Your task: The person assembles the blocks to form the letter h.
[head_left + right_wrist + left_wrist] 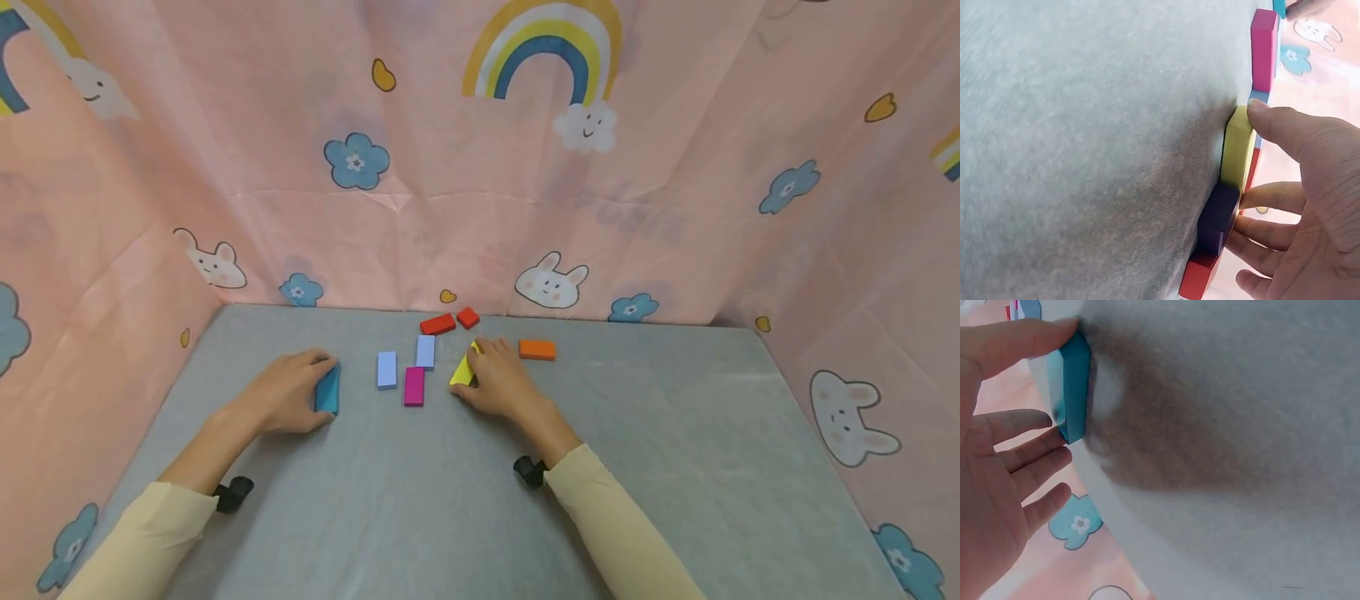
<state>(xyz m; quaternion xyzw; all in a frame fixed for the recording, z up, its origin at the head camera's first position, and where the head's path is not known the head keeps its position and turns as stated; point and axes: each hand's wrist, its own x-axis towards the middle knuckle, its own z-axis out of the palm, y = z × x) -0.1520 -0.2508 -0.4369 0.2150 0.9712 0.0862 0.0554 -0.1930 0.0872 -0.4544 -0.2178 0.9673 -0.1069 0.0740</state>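
On the left of the grey table, my left hand [285,396] pinches a teal block [327,391] by its ends, thumb at the near end and fingertips at the far one. My right hand [504,379] grips a slanted yellow block [461,372], its thumb on the near end. Right beside the yellow block, a dark purple block [1219,215] shows under the right fingers in the right wrist view; the hand hides it from the head view. Between the hands lie two light blue blocks [387,370] and a magenta block [414,387].
Two red blocks [438,324] lie near the table's back edge. An orange block [537,350] is just right of the right hand. Pink patterned cloth [420,233] rises behind and at both sides of the grey table [675,467].
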